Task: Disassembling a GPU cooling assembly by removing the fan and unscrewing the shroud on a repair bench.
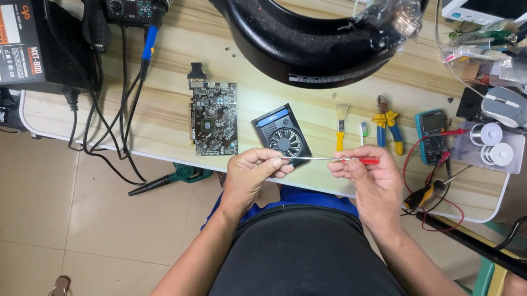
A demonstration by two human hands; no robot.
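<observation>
- Pinching the metal shaft of a thin screwdriver [331, 158], the left hand [250, 172] closes thumb and fingertips on the tip end, while the right hand [366, 176] closes its fingers round the red handle end.
- The screwdriver lies level between the two hands, held in the air at the near edge of the wooden table [159, 107], above the person's lap.
- Just beyond the left-hand grip sits a small black cooler with a round fan [282, 137], and farther left of it a bare graphics card circuit board [214, 117] lies flat.
- Beyond the right-hand grip lie a yellow-handled brush [341, 128] and yellow-and-blue cutters [387, 128]; to its right rests a multimeter [433, 135] with red and black leads.
- Near the right wrist lies a second, yellow-and-black screwdriver [424, 193].
- Well beyond both grips, a ring-shaped magnifier lamp [322, 22] hangs over the table, and a soldering station [128, 4] stands at the far edge.
</observation>
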